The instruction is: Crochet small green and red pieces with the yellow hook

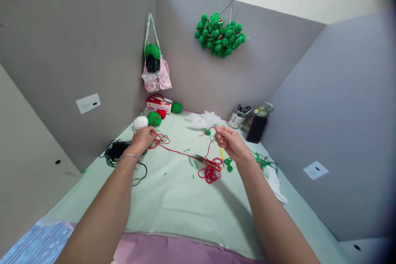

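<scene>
Both hands pinch red yarn [185, 154]: left hand [144, 137], right hand [230, 142]; fingertip grip partly hidden.

Thin red yarn [188, 154] looked fibrous and matt, strung between left hand [144, 137] and right hand [230, 142], pale green table cover [173, 198] smooth with soft sheen, at 12 o'clock fluffy white stuffing [202, 119], at 9 o'clock a shiny metal bangle [130, 156].

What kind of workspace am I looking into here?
Likely a partitioned craft workstation for yarn work: grey divider walls, balls of green yarn, and a hanging cluster of green crocheted pieces.
</scene>
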A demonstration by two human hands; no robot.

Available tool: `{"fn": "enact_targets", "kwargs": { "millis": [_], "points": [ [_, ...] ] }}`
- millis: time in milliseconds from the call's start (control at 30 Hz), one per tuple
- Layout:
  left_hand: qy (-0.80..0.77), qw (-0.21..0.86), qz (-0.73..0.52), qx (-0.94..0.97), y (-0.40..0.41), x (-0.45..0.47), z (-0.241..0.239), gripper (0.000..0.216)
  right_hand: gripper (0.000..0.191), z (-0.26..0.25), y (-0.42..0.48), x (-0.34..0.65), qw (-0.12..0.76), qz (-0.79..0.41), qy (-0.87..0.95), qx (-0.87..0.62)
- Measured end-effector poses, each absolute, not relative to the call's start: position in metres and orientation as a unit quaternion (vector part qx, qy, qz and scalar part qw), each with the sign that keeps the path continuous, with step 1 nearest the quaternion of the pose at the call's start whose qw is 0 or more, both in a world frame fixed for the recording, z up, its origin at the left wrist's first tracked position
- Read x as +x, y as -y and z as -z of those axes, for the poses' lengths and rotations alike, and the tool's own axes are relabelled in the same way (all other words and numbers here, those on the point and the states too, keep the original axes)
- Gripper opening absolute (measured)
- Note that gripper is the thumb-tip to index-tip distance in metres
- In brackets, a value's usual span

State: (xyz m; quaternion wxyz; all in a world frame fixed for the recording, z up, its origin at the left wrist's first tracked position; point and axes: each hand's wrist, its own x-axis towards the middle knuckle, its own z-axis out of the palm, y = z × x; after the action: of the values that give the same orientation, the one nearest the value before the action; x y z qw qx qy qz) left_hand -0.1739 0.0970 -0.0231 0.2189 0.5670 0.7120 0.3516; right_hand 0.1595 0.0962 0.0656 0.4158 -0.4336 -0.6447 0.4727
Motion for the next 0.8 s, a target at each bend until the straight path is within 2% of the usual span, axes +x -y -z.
{"fn": "enact_targets", "kwargs": {
  "millis": [100,167,300,367,400,500,567,700,800],
  "points": [
    [-0.692,0.211,-0.436,0.535,-0.093,-0.166,0.009,0.037,0.040,-0.062,-0.080,0.170,0.423,-0.491,0.629,-0.429],
    [-0.649,0.242,-0.473,0.544,-0.085,-0.140,0.003,0.031,0.036,-0.056,-0.071,0.170,0.412,-0.494,0.634,-0.430],
    [-0.499,0.390,-0.478,0.608,-0.055,-0.068,0.001,0.035,0.034,-0.049,-0.066,0.163,0.377,-0.473,0.666,-0.436],
    [-0.419,0.476,-0.455,0.626,-0.040,-0.044,0.002,0.027,0.033,-0.048,-0.067,0.161,0.357,-0.448,0.689,-0.445],
    [-0.388,0.508,-0.449,0.624,-0.036,-0.038,0.002,0.023,0.032,-0.049,-0.067,0.162,0.348,-0.430,0.700,-0.452],
    [-0.329,0.572,-0.481,0.577,-0.036,-0.044,-0.003,0.030,0.031,-0.049,-0.063,0.168,0.322,-0.350,0.738,-0.479],
    [-0.301,0.594,-0.539,0.516,-0.043,-0.061,-0.009,0.033,0.028,-0.046,-0.055,0.175,0.279,-0.297,0.770,-0.491],
    [-0.239,0.612,-0.648,0.385,-0.057,-0.094,-0.022,0.027,0.013,-0.034,-0.040,0.183,0.103,-0.267,0.833,-0.474],
    [-0.206,0.634,-0.673,0.321,-0.061,-0.103,-0.024,0.025,0.025,-0.038,-0.050,0.177,0.043,-0.261,0.855,-0.446]
  ]
}}
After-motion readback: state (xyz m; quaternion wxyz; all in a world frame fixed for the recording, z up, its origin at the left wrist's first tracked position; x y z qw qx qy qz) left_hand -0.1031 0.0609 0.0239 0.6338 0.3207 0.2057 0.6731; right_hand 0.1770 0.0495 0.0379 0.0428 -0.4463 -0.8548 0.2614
